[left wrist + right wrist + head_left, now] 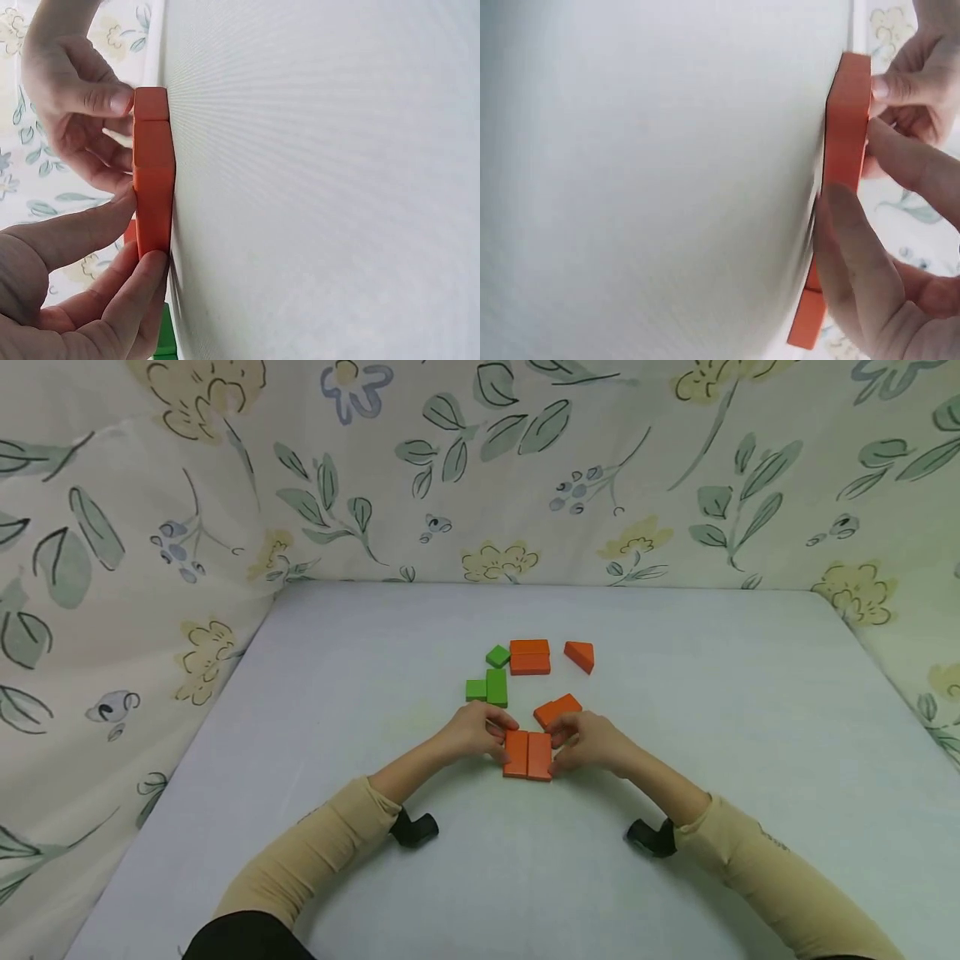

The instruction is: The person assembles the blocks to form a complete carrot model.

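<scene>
Two flat orange rectangular blocks lie side by side, long edges together, near the middle of the white table. My left hand (474, 731) is at the outer side of the left orange block (515, 754), its thumb and fingertips gripping the block's ends. The right hand (592, 743) mirrors it, gripping the right orange block (539, 757) by its outer side. Low from the left wrist, the long orange side face (154, 210) shows between thumb and fingers. The right wrist view shows fingertips against the other orange side face (844, 142).
Just behind the right hand lie angled orange blocks (557, 710). Beyond are green blocks (497, 687), a small green piece (498, 656), a pair of orange blocks (529, 657) and an orange wedge-like block (581, 655). A floral cloth (495, 510) hangs behind the table.
</scene>
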`<state>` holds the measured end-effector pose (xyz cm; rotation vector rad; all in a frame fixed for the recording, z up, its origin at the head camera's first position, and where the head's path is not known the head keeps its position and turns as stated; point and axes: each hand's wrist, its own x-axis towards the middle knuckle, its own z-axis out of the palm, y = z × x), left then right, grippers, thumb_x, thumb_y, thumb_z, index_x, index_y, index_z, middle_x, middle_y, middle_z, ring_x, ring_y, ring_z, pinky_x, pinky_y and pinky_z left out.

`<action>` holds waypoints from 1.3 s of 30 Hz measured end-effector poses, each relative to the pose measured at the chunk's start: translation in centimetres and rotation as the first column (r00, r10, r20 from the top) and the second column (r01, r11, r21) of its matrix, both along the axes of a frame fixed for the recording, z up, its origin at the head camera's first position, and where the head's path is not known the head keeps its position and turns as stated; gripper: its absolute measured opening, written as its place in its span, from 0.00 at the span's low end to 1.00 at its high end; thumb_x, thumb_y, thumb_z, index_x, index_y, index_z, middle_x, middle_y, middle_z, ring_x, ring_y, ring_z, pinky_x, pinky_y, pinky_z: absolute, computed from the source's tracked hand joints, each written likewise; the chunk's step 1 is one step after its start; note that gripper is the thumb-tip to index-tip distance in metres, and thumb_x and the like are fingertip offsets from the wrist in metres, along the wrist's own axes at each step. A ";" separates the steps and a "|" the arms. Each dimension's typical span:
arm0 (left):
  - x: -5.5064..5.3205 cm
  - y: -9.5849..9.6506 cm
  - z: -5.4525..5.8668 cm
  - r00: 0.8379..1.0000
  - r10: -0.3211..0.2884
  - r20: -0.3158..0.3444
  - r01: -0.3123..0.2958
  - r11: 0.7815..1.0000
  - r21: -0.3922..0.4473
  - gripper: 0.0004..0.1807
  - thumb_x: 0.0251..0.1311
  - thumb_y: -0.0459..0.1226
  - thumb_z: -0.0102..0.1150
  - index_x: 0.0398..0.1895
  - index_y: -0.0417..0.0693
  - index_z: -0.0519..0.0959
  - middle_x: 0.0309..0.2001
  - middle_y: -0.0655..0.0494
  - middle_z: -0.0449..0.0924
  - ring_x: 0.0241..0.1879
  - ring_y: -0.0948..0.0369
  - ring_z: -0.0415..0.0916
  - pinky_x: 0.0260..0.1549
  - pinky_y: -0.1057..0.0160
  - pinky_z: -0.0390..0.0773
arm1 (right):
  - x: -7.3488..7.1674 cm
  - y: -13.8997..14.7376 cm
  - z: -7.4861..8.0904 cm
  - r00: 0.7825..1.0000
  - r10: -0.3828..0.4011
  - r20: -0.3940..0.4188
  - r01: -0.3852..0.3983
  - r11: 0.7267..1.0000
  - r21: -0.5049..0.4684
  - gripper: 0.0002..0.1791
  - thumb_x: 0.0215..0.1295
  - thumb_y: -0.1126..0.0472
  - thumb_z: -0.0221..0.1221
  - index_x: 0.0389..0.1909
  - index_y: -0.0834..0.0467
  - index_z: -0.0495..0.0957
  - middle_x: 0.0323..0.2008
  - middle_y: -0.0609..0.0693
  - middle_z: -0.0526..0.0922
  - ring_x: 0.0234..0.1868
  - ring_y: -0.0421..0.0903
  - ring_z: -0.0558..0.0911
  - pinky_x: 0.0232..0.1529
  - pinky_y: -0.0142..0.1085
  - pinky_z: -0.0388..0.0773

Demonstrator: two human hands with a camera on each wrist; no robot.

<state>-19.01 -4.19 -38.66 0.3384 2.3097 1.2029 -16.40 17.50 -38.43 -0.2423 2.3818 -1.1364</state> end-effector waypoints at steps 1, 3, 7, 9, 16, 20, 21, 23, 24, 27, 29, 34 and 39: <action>0.0 0.0 0.0 1.000 -0.001 -0.001 0.001 1.000 0.000 0.23 0.42 0.23 0.73 0.47 0.38 0.83 0.45 0.51 0.83 0.43 0.58 0.79 0.40 0.65 0.79 | 0.2 -0.1 0.1 1.000 0.004 -0.022 -0.004 1.000 0.012 0.27 0.50 0.68 0.71 0.52 0.70 0.76 0.38 0.55 0.82 0.37 0.47 0.80 0.40 0.38 0.78; 0.0 0.0 0.0 1.000 -0.002 -0.007 0.002 1.000 -0.002 0.23 0.42 0.23 0.73 0.47 0.38 0.83 0.45 0.51 0.83 0.42 0.58 0.79 0.40 0.65 0.79 | 0.5 -0.3 0.4 0.999 0.000 -0.051 0.002 1.000 0.024 0.29 0.48 0.69 0.72 0.53 0.71 0.76 0.41 0.57 0.82 0.40 0.49 0.81 0.42 0.40 0.80; 0.0 0.1 0.0 1.000 0.004 -0.010 -0.005 1.000 -0.003 0.24 0.42 0.23 0.73 0.47 0.38 0.83 0.45 0.51 0.83 0.42 0.58 0.79 0.39 0.65 0.79 | 0.7 -0.7 0.5 0.997 -0.002 -0.076 0.005 0.999 0.045 0.32 0.46 0.69 0.74 0.55 0.71 0.76 0.43 0.57 0.82 0.43 0.51 0.81 0.43 0.40 0.80; -0.1 0.1 0.0 1.000 0.006 -0.010 -0.006 1.000 -0.003 0.24 0.42 0.23 0.73 0.47 0.39 0.83 0.45 0.51 0.83 0.42 0.58 0.79 0.39 0.65 0.79 | 0.7 -0.8 0.4 0.996 0.003 -0.089 0.002 0.998 0.059 0.33 0.44 0.68 0.75 0.55 0.70 0.76 0.42 0.57 0.82 0.43 0.50 0.80 0.42 0.39 0.80; 0.0 0.1 0.1 1.000 0.001 -0.017 -0.001 1.000 -0.002 0.24 0.41 0.23 0.74 0.47 0.38 0.83 0.45 0.50 0.83 0.43 0.58 0.80 0.41 0.65 0.79 | 0.7 -0.9 0.3 0.988 0.037 -0.151 -0.022 0.994 0.103 0.33 0.42 0.67 0.76 0.53 0.70 0.77 0.41 0.56 0.82 0.41 0.49 0.80 0.40 0.39 0.79; 0.0 0.0 0.1 1.000 -0.004 -0.026 0.004 1.000 -0.004 0.24 0.41 0.23 0.74 0.47 0.38 0.83 0.45 0.50 0.83 0.43 0.58 0.80 0.41 0.65 0.79 | 0.7 -0.9 0.4 0.988 0.032 -0.151 -0.017 0.995 0.098 0.33 0.42 0.67 0.76 0.52 0.70 0.77 0.41 0.56 0.83 0.40 0.49 0.80 0.40 0.39 0.79; 0.0 0.0 0.1 1.000 -0.003 -0.025 0.003 1.000 -0.004 0.24 0.41 0.23 0.73 0.47 0.38 0.83 0.45 0.50 0.83 0.43 0.58 0.80 0.41 0.65 0.79 | 0.7 -0.9 0.4 0.989 0.034 -0.145 -0.020 0.995 0.098 0.33 0.42 0.67 0.76 0.53 0.70 0.77 0.41 0.56 0.82 0.40 0.49 0.81 0.40 0.39 0.79; 0.0 0.0 0.1 1.000 -0.004 -0.022 0.004 1.000 -0.004 0.24 0.42 0.23 0.73 0.47 0.38 0.83 0.45 0.50 0.83 0.43 0.58 0.80 0.41 0.65 0.79 | 0.6 -0.8 0.7 0.991 0.048 -0.126 -0.034 0.994 0.108 0.34 0.43 0.66 0.76 0.54 0.70 0.76 0.42 0.56 0.83 0.42 0.49 0.81 0.41 0.39 0.79; 0.0 0.0 0.1 1.000 -0.004 -0.019 0.004 1.000 -0.004 0.24 0.42 0.23 0.73 0.47 0.38 0.83 0.45 0.50 0.83 0.43 0.58 0.79 0.41 0.65 0.79 | 0.5 -0.7 0.8 0.992 0.062 -0.114 -0.049 0.992 0.114 0.34 0.44 0.65 0.75 0.54 0.70 0.76 0.43 0.56 0.83 0.43 0.50 0.81 0.42 0.40 0.79; 0.0 0.1 0.2 1.000 -0.011 -0.018 0.011 1.000 -0.002 0.24 0.42 0.23 0.73 0.47 0.38 0.83 0.45 0.50 0.83 0.42 0.58 0.79 0.41 0.65 0.79 | -0.1 -0.2 1.9 0.992 0.097 -0.083 -0.084 0.987 0.140 0.31 0.50 0.62 0.73 0.55 0.69 0.76 0.45 0.57 0.83 0.46 0.52 0.82 0.45 0.42 0.79; 0.0 0.1 0.2 1.000 -0.013 -0.014 0.013 1.000 -0.003 0.23 0.42 0.23 0.73 0.47 0.38 0.83 0.44 0.51 0.83 0.42 0.59 0.78 0.40 0.65 0.79 | -1.0 0.2 2.8 0.990 0.104 -0.097 -0.089 0.984 0.153 0.28 0.53 0.61 0.71 0.54 0.68 0.77 0.45 0.58 0.83 0.47 0.53 0.81 0.46 0.44 0.79; 0.0 0.2 0.1 1.000 -0.004 -0.006 0.004 1.000 -0.014 0.23 0.42 0.23 0.73 0.47 0.38 0.83 0.44 0.51 0.83 0.41 0.59 0.78 0.39 0.66 0.79 | -4.4 1.1 3.9 0.988 0.019 -0.154 -0.004 0.995 0.100 0.23 0.62 0.64 0.64 0.56 0.69 0.76 0.49 0.63 0.81 0.50 0.57 0.79 0.52 0.49 0.75; -0.2 0.5 -0.1 1.000 0.000 -0.011 0.000 1.000 -0.021 0.23 0.41 0.22 0.73 0.46 0.37 0.84 0.43 0.50 0.83 0.39 0.59 0.78 0.38 0.66 0.79 | -8.3 1.5 2.2 0.991 -0.126 -0.037 0.123 0.989 -0.079 0.23 0.66 0.71 0.56 0.61 0.70 0.71 0.56 0.67 0.76 0.55 0.57 0.76 0.59 0.47 0.72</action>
